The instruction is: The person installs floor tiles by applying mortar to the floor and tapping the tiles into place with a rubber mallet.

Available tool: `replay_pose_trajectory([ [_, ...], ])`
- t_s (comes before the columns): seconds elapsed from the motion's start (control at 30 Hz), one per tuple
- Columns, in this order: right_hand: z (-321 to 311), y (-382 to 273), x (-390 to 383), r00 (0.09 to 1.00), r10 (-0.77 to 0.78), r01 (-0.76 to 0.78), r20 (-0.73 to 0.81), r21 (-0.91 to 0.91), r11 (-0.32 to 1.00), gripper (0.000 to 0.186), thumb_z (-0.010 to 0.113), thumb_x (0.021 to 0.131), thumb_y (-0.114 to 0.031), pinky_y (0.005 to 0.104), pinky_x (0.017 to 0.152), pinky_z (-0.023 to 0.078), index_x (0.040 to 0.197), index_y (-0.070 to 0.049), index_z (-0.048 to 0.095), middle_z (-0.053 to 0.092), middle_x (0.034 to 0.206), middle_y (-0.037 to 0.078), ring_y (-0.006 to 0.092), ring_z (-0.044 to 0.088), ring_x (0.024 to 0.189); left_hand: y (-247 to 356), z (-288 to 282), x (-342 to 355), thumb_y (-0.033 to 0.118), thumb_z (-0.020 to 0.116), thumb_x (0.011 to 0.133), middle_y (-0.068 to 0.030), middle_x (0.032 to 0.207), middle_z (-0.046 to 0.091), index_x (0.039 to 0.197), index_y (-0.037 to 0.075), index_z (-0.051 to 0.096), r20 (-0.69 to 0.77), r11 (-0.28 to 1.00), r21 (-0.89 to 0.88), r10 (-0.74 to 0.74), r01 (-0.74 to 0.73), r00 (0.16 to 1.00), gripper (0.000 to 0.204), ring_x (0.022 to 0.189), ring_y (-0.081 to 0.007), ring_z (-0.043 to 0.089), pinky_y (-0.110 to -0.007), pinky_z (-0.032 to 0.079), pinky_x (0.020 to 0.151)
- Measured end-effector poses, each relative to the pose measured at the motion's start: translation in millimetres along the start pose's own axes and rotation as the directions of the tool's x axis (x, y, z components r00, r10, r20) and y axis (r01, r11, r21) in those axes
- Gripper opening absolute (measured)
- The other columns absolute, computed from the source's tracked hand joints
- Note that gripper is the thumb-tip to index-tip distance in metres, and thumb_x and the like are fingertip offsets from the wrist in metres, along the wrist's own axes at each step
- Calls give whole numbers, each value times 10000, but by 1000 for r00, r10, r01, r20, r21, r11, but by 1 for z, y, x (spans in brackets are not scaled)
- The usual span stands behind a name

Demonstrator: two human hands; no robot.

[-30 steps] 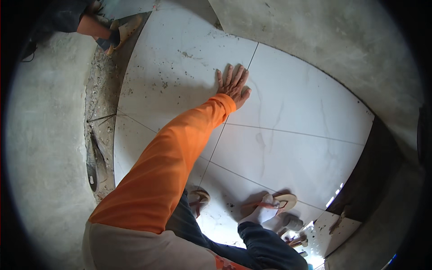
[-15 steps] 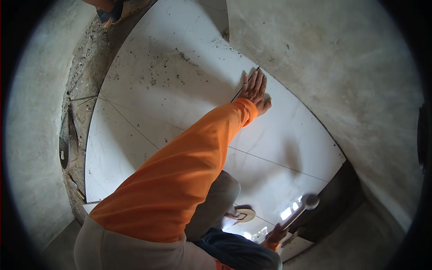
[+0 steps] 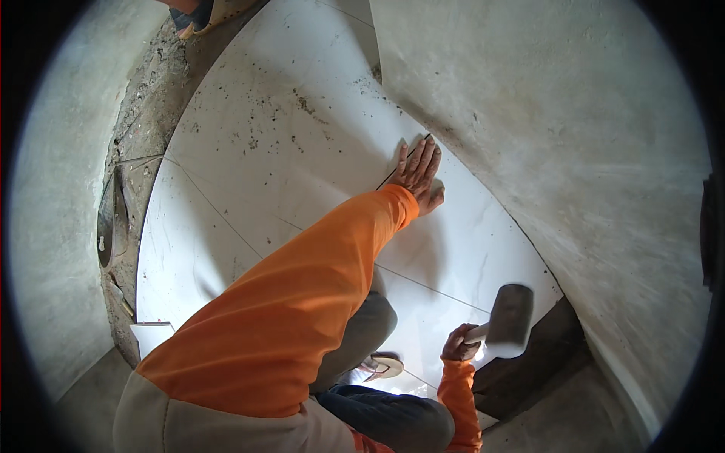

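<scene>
My left hand (image 3: 418, 175) lies flat on a large white floor tile (image 3: 332, 162), palm down with the fingers stretched out. A dark joint line runs beneath it, and the fingertips reach toward the wall. My right hand (image 3: 461, 344) grips the pale handle of a mallet (image 3: 510, 321). The mallet's thick head is dark grey with a whitish lower end. It is held up over the tiles at the lower right, and I see a gap between it and my left hand. Dark crumbs of grit are scattered over the far tiles.
A bare plastered wall (image 3: 544, 113) borders the tiles on the right, another wall (image 3: 57, 226) stands left. Rough, untiled ground (image 3: 162, 83) runs along the left edge. A dark untiled patch (image 3: 540, 362) lies lower right. Another person's shoe (image 3: 202, 16) shows at the top left.
My right hand has come up with the mallet, whose head now stands higher and larger in view. My left hand stays flat on the tile; the whole view has shifted slightly.
</scene>
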State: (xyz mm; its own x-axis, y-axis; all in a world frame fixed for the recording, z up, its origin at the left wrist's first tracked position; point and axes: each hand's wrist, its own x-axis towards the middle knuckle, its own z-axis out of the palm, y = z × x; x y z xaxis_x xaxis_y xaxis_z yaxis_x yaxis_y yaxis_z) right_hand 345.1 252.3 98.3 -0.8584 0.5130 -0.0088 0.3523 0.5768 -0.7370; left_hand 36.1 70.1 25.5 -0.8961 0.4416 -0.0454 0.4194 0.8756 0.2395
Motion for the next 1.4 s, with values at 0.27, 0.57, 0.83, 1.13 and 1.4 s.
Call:
replay_pose_trajectory([
  [0.27, -14, 43, -19, 975, 201, -223, 98, 349, 910, 344, 576, 919, -96, 294, 530, 378, 627, -101, 393, 371, 595, -9, 120, 342, 529, 1, -9, 2, 461, 430, 855, -195, 1565, 82, 1472, -19, 201, 30, 1000, 0, -21, 21, 999, 815, 1460, -319, 23, -540, -20, 1158],
  [0.57, -33, 57, -43, 912, 392, -397, 126, 21, 918, 267, 593, 878, -249, 340, 519, 387, 721, -33, 600, 510, 577, 68, 130, 511, 580, 1, 2, 2, 479, 408, 878, -144, 1580, 73, 1490, 15, 167, 52, 999, -5, -49, 49, 997, 805, 1466, -265, 17, -528, -44, 1160],
  [0.83, -43, 33, -45, 914, 383, -385, 131, -13, 923, 311, 583, 908, -117, 305, 449, 342, 630, -59, 456, 420, 523, -27, 114, 395, 465, -9, 5, -19, 480, 428, 868, -115, 1580, 85, 1486, 23, 182, 87, 994, -85, -63, 70, 994, 808, 1465, -247, 24, -528, -36, 1160],
  [1.13, -40, 94, -76, 893, 410, -381, 187, -174, 908, 279, 562, 892, -278, 387, 593, 495, 814, -11, 547, 613, 747, 186, 324, 545, 559, -36, -6, -67, 496, 415, 876, -98, 1585, 78, 1498, 51, 169, 190, 998, 50, -35, 26, 981, 804, 1466, -238, 21, -531, -48, 1156],
  [1.4, -30, 72, -60, 942, 329, -335, 66, 152, 930, 277, 616, 878, -179, 326, 411, 332, 653, -80, 488, 445, 551, 7, 128, 399, 460, -45, -2, -85, 505, 405, 871, -73, 1590, 54, 1501, 71, 170, 135, 997, 65, 38, -47, 990, 800, 1464, -261, 20, -577, -42, 1141],
])
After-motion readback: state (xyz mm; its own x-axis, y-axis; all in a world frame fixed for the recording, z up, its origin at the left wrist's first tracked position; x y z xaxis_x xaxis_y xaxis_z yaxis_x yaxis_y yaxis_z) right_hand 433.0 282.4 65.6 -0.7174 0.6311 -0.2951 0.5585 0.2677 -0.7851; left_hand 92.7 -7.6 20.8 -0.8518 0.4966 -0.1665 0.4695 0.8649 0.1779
